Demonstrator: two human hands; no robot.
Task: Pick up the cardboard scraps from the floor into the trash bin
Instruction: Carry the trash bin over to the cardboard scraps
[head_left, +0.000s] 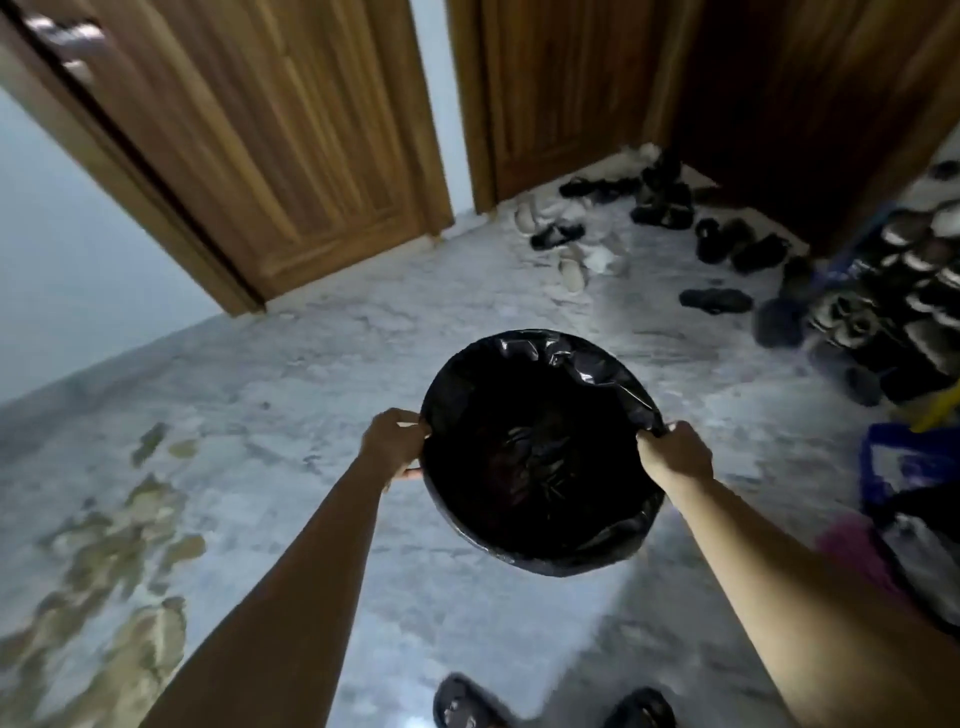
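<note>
- black plastic lines the trash bin (545, 340), folded over its rim. its mouth faces up toward the camera, so the dark inside shows, and whether anything lies in it i cannot tell.
- left hand (395, 441) grips the left side of the rim, fingers curled over the edge and pinching the plastic against it.
- right hand (675, 452) does the same on the right side, knuckles up, with a bunch of the liner caught under its fingers.
- gripping opposite sides likely keeps the bin level and stops the loose liner from slipping in. both arms are stretched forward, and the bin looks carried above the floor (363, 364) rather than set on it.
- cardboard scraps (150, 639), blurred tan patches, lie scattered over the near left of the floor, well apart from the bin.
- by my reading no scrap is picked up yet; the sensible step is to set the bin down beside the scraps, which would free a hand.
- black sandals (462, 701) on the person's feet show at the near edge.
- loose shoes (717, 301) litter the far right in front of the wooden doors (311, 156), with a full shoe rack (914, 291) at the right.
</note>
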